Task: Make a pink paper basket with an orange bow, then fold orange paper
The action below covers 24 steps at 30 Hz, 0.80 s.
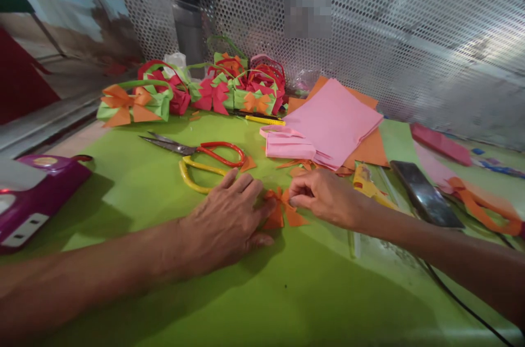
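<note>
A small orange paper bow (284, 211) lies on the green table sheet (135, 183) between my hands. My left hand (227, 215) rests flat, fingers stretched, with its fingertips pressing the bow's left side. My right hand (324, 198) is closed in a pinch on the bow's middle from the right. Just beyond my left hand lie two pairs of scissors, one red-handled (213, 151) and one yellow-handled (196, 171).
A row of finished green, red and orange paper baskets (192, 91) stands at the back against a perforated metal wall. Pink paper (328, 117) lies stacked on orange sheets. A phone (424, 194), a yellow glue gun (367, 183) and a purple device (33, 188) lie around.
</note>
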Available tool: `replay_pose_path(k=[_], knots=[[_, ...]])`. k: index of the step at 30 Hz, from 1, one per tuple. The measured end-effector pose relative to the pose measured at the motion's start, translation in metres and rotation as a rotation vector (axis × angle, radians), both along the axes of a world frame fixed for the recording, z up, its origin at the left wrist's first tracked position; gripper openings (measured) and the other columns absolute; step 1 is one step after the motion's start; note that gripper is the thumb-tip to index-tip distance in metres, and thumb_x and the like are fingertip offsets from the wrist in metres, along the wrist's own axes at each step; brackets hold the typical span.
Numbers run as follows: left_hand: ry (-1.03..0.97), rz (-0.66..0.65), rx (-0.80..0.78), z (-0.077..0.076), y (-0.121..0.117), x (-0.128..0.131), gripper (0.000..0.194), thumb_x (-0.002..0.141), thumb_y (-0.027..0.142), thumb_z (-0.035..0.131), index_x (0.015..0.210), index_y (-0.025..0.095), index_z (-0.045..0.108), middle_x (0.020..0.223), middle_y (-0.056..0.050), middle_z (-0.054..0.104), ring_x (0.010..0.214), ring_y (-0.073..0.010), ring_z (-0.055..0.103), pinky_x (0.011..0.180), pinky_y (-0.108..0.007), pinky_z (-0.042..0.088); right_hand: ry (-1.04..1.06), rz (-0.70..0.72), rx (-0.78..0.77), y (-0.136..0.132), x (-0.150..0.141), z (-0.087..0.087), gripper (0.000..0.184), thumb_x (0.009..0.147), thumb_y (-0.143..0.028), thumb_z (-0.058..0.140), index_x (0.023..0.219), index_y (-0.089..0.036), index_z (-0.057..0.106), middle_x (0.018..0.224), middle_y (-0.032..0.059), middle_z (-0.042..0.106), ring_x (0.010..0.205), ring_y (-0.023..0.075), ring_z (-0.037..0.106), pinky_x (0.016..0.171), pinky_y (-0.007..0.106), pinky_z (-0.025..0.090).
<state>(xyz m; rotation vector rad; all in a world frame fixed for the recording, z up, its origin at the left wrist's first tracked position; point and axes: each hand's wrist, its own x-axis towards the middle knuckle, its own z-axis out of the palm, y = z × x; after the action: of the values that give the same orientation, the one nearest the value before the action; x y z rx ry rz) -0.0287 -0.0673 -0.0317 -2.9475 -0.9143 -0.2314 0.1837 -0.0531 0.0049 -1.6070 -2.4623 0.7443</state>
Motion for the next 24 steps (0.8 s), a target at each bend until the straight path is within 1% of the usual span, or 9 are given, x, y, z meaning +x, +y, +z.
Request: replay_pose_path(k=[6,13,17,24], knots=[[-0.004,-0.003,-0.005,0.000,0.001,0.001,0.045,0.086,0.054,0.050,0.112,0.018,0.060,0.092,-0.010,0.050,0.089,-0.0279,0.044,0.085,-0.050,0.037,-0.114,-0.047,0.011,-0.001,-0.007,0.002,0.013,0.075,-0.019,0.056,0.062,-0.017,0.060,0.058,-0.0014,0.059,0.055,0.0116,0.051,0.053,0.024,0.032],[0.000,-0.005,-0.014,0.002,0.001,0.001,0.044,0.086,0.053,0.050,0.112,0.018,0.060,0.092,-0.010,0.050,0.089,-0.0285,0.045,0.086,-0.050,0.037,-0.186,-0.087,0.027,0.002,-0.014,0.002,0.011,0.071,-0.016,0.059,0.061,-0.017,0.063,0.054,-0.0023,0.060,0.050,0.0101,0.050,0.050,0.023,0.028],[0.011,-0.005,-0.021,0.001,0.000,0.001,0.045,0.087,0.053,0.048,0.114,0.019,0.059,0.093,-0.010,0.049,0.090,-0.0288,0.044,0.086,-0.051,0.038,-0.203,-0.078,0.040,0.002,-0.014,0.001,0.013,0.071,-0.015,0.058,0.059,-0.017,0.062,0.052,-0.0022,0.060,0.049,0.0101,0.050,0.048,0.024,0.027],[0.017,-0.003,-0.020,0.001,0.000,0.001,0.045,0.086,0.054,0.050,0.112,0.018,0.060,0.093,-0.011,0.050,0.090,-0.0291,0.045,0.086,-0.051,0.037,-0.189,-0.094,0.030,0.003,-0.015,-0.001,0.015,0.070,-0.015,0.055,0.056,-0.017,0.060,0.051,-0.0024,0.059,0.049,0.0099,0.050,0.047,0.024,0.027]])
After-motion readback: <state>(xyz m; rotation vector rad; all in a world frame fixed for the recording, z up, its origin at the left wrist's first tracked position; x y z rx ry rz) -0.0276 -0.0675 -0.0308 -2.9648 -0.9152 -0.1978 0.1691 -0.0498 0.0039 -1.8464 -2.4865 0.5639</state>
